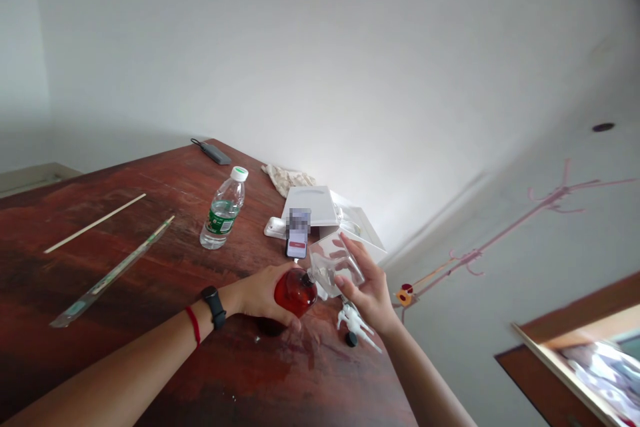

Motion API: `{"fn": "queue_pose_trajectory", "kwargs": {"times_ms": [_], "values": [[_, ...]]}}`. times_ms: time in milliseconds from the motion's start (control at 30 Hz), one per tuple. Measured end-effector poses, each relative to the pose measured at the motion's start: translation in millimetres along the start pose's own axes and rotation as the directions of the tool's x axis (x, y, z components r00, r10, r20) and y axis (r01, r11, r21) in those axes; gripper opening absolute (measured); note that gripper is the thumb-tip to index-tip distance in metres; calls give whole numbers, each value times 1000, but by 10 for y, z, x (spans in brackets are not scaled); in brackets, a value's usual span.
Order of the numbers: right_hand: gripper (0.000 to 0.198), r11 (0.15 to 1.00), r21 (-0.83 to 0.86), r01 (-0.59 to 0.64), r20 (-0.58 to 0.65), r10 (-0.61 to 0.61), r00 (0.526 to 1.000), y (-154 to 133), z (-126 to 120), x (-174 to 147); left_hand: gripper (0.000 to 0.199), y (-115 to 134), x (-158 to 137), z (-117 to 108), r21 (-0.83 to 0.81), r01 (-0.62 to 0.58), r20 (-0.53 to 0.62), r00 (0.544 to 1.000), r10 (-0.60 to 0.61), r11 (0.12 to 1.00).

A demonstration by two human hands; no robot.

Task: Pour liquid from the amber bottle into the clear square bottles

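Observation:
My left hand (267, 295) is wrapped round a rounded bottle of red liquid (296, 295), which tilts to the right. The bottle's dark neck meets the mouth of a clear plastic cup (333, 263). Fingers and thumb of my right hand (367, 283) grip this cup, tipped on its side towards the bottle. Whether liquid is passing between them I cannot tell. Below the cup, white pump heads (353, 320) lie on the wooden table (200, 373) beside a small black cap (351, 339).
A water bottle (223, 213) stands left of a phone (297, 240) and a white box (313, 203). Farther left lie a thin stick (95, 223) and wrapped chopsticks (115, 273). A grey pouch (213, 152) and a cloth (287, 177) are at the back. A pink coat stand (505, 230) is at right.

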State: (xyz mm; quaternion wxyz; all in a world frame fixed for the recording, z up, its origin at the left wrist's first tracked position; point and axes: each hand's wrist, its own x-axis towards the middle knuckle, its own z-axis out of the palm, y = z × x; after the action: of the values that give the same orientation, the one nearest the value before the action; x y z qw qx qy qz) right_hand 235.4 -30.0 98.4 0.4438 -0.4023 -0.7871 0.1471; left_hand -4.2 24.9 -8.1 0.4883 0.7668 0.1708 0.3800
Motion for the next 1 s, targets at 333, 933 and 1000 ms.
{"fn": "queue_pose_trajectory", "kwargs": {"times_ms": [333,933,1000], "values": [[66,1000,0,-9,53,9,999,27,-35,50,88,17,0,-6,-1,-5,-5,1000,5,1000],[66,999,30,21,126,-24,992,24,-78,168,85,-12,7,3,-29,37,-12,999,-37,999],[65,999,32,33,146,-37,989,14,-88,193,85,-21,9,4,-37,43,-10,999,-43,998]]}}
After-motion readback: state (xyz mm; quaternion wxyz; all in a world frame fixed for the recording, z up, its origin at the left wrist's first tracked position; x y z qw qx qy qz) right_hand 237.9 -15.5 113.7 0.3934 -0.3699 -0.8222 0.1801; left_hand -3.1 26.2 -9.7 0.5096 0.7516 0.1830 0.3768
